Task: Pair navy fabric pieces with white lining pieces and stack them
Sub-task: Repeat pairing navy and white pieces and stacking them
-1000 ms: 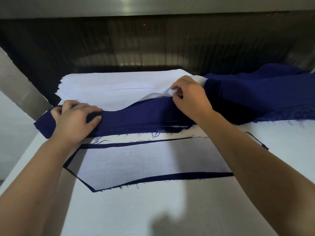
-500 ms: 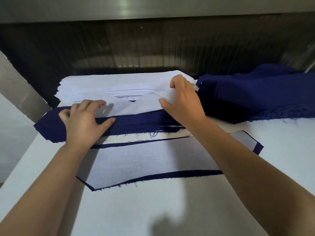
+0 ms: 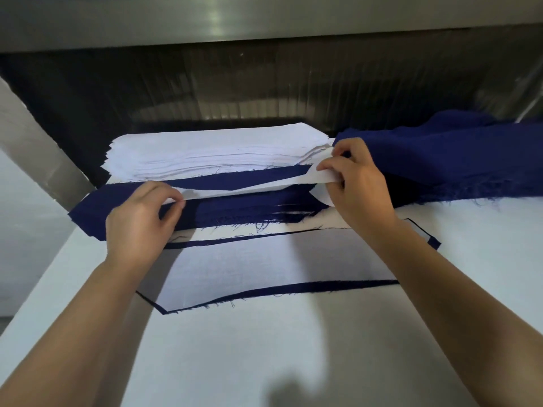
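A white lining piece (image 3: pixel 258 188) stretches across the navy fabric stack (image 3: pixel 235 211), lifted a little above it. My left hand (image 3: pixel 141 221) pinches its left end between thumb and fingers. My right hand (image 3: pixel 357 183) pinches its right end. Behind them stands a thick stack of white lining pieces (image 3: pixel 211 154). In front lies a paired piece (image 3: pixel 276 265), white lining on top with a navy border showing around it.
A loose heap of navy fabric (image 3: pixel 452 160) fills the right side of the white table (image 3: pixel 264 348). A dark machine opening with a grey metal hood (image 3: pixel 235 80) rises behind the stacks. A grey slanted panel (image 3: pixel 32 154) stands at the left.
Both hands have drawn one white lining piece off the white stack toward me; it now hangs stretched between them over the navy stack. My left hand went from resting on navy fabric to pinching the lining.
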A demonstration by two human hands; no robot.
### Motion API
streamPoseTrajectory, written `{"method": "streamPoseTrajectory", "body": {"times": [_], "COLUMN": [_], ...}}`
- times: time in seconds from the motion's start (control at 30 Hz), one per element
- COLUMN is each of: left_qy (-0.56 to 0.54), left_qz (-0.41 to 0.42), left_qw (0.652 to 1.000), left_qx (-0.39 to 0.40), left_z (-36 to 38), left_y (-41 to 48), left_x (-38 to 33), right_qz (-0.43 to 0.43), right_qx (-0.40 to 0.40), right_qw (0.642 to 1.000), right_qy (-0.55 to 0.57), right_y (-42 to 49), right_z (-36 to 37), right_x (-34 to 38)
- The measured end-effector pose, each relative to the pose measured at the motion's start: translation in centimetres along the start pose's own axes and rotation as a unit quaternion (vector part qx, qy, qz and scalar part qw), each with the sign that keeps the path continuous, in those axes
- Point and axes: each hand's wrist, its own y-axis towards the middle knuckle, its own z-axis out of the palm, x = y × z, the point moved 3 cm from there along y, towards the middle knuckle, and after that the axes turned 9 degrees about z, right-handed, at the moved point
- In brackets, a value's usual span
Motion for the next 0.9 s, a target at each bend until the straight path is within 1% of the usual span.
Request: {"method": "streamPoseTrajectory", "body": {"times": [0.1,0.27,0.33,0.43,0.53,0.63,0.7,0.77,0.8,0.83,0.9], "left_qy": [-0.021,-0.077,-0.107,-0.156,-0.170,-0.182,-0.209,-0.258,-0.283,-0.295,-0.284], "left_qz": [-0.020,-0.088,-0.083,-0.069,-0.036,-0.010,-0.008,-0.027,-0.051,-0.080,-0.127], "left_qw": [0.999,0.993,0.991,0.985,0.984,0.982,0.977,0.966,0.958,0.952,0.950], "left_qx": [-0.016,-0.008,0.006,0.020,0.031,0.049,0.042,0.007,-0.011,-0.026,-0.034], "left_z": [-0.3,-0.5,-0.6,-1.0,-1.1,-0.9,-0.7,-0.9,-1.0,-1.0,-1.0], "left_y": [-1.5,-3.8,-4.5,-5.4,-6.2,-6.9,-7.5,-8.1,-8.3,-8.4,-8.5], "left_x": [-0.2,-0.4,-0.8,-1.1,-1.3,-1.2,-0.9,-0.5,-0.3,0.0,0.3], "right_qz": [0.038,0.119,0.148,0.159,0.180,0.197,0.223,0.232,0.227,0.218,0.198], "right_qx": [-0.009,0.000,0.001,-0.015,-0.020,-0.024,-0.023,-0.022,-0.024,-0.026,-0.030], "right_qw": [0.999,0.992,0.988,0.985,0.980,0.972,0.958,0.945,0.944,0.948,0.963], "right_qy": [0.008,0.037,0.045,0.061,0.082,0.129,0.181,0.227,0.236,0.231,0.181], "right_y": [-0.8,-2.3,-3.0,-4.0,-5.0,-6.4,-7.2,-7.7,-7.7,-7.7,-7.7], "right_z": [-0.8,-1.7,-2.1,-2.8,-3.4,-3.7,-3.7,-3.7,-3.7,-3.8,-3.7], "right_x": [-1.5,-4.5,-5.6,-6.6,-7.5,-8.1,-8.4,-8.3,-8.1,-7.9,-7.7]}}
